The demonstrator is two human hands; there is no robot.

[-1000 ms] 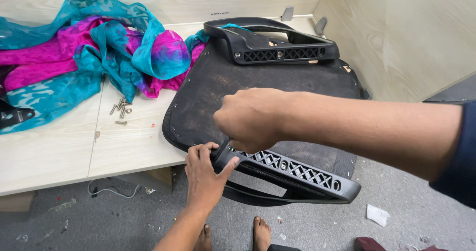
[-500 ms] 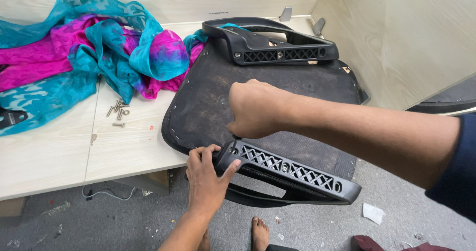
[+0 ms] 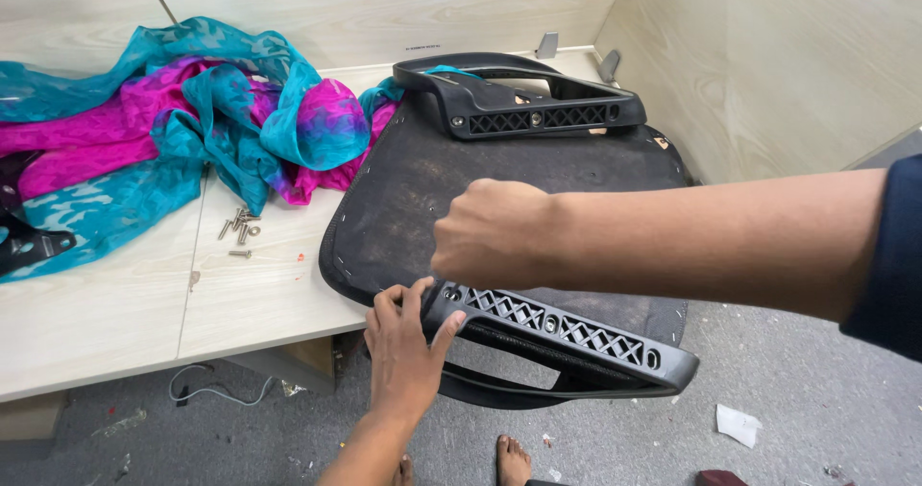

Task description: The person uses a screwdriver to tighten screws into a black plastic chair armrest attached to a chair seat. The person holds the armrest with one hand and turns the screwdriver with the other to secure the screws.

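Armrest (image 3: 567, 337) lies under right fist (image 3: 490, 231), left hand (image 3: 408, 352) gripping its end.

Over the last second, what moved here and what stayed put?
The right hand, a closed fist, lifted off the near armrest and drew up over the seat base. The left hand kept its grip on the armrest's end. Screws and scarf stayed.

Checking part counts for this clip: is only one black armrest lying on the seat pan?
No, two armrests show: the far armrest on the seat pan, and the near armrest under the left hand.
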